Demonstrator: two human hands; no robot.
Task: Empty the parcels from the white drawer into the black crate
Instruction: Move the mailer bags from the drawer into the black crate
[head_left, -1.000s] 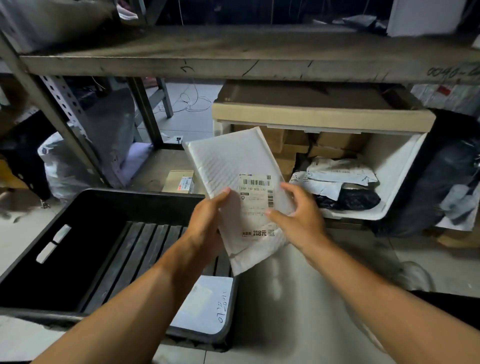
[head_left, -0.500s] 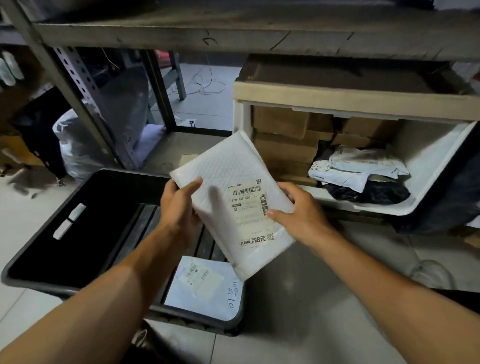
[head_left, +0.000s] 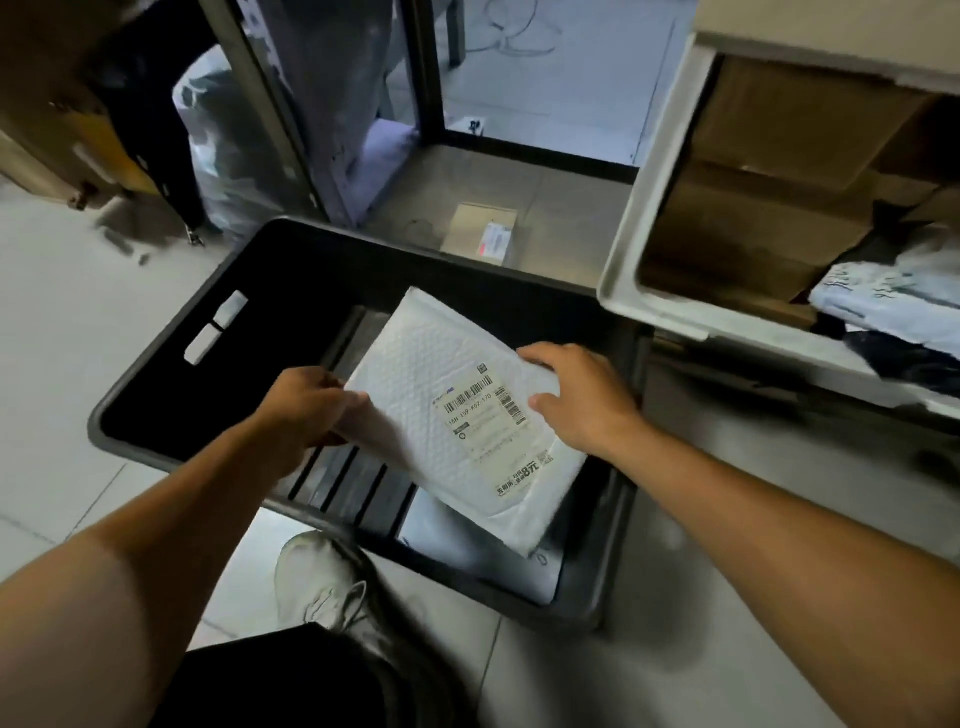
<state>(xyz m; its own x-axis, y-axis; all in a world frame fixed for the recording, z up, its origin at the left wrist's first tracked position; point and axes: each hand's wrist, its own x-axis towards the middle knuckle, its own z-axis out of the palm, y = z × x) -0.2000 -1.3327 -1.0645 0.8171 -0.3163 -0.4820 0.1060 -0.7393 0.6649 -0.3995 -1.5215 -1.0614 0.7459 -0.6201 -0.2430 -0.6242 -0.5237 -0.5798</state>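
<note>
1. Parcels are the matter in the head view, the only one given; one white padded mailer (head_left: 457, 410) is held label-up and tilted inside the black crate (head_left: 156, 358), over its right half; the flat carry suits laying it down without folding.
2. The left hand (head_left: 306, 410) grips the mailer's left edge, fingers curled under it and thumb on top; the right hand (head_left: 582, 395) holds the right edge, fingers bent over the far corner and thumb on the face beside the shipping label (head_left: 493, 431); a grip on both sides keeps the limp envelope level.
3. Another pale parcel (head_left: 467, 551) already lies on the crate floor at the near right, partly under the held one, so stacking here looks deliberate.
4. The white drawer (head_left: 639, 218) stands open just right of the crate, close enough for short transfers; brown boxes (head_left: 769, 208) and grey and dark poly bags (head_left: 893, 296) remain inside, so I judge the emptying far from done.
5. A small cardboard box (head_left: 483, 234) sits on the floor beyond the crate's far wall; a shoe (head_left: 317, 582) stands near its near rim.
</note>
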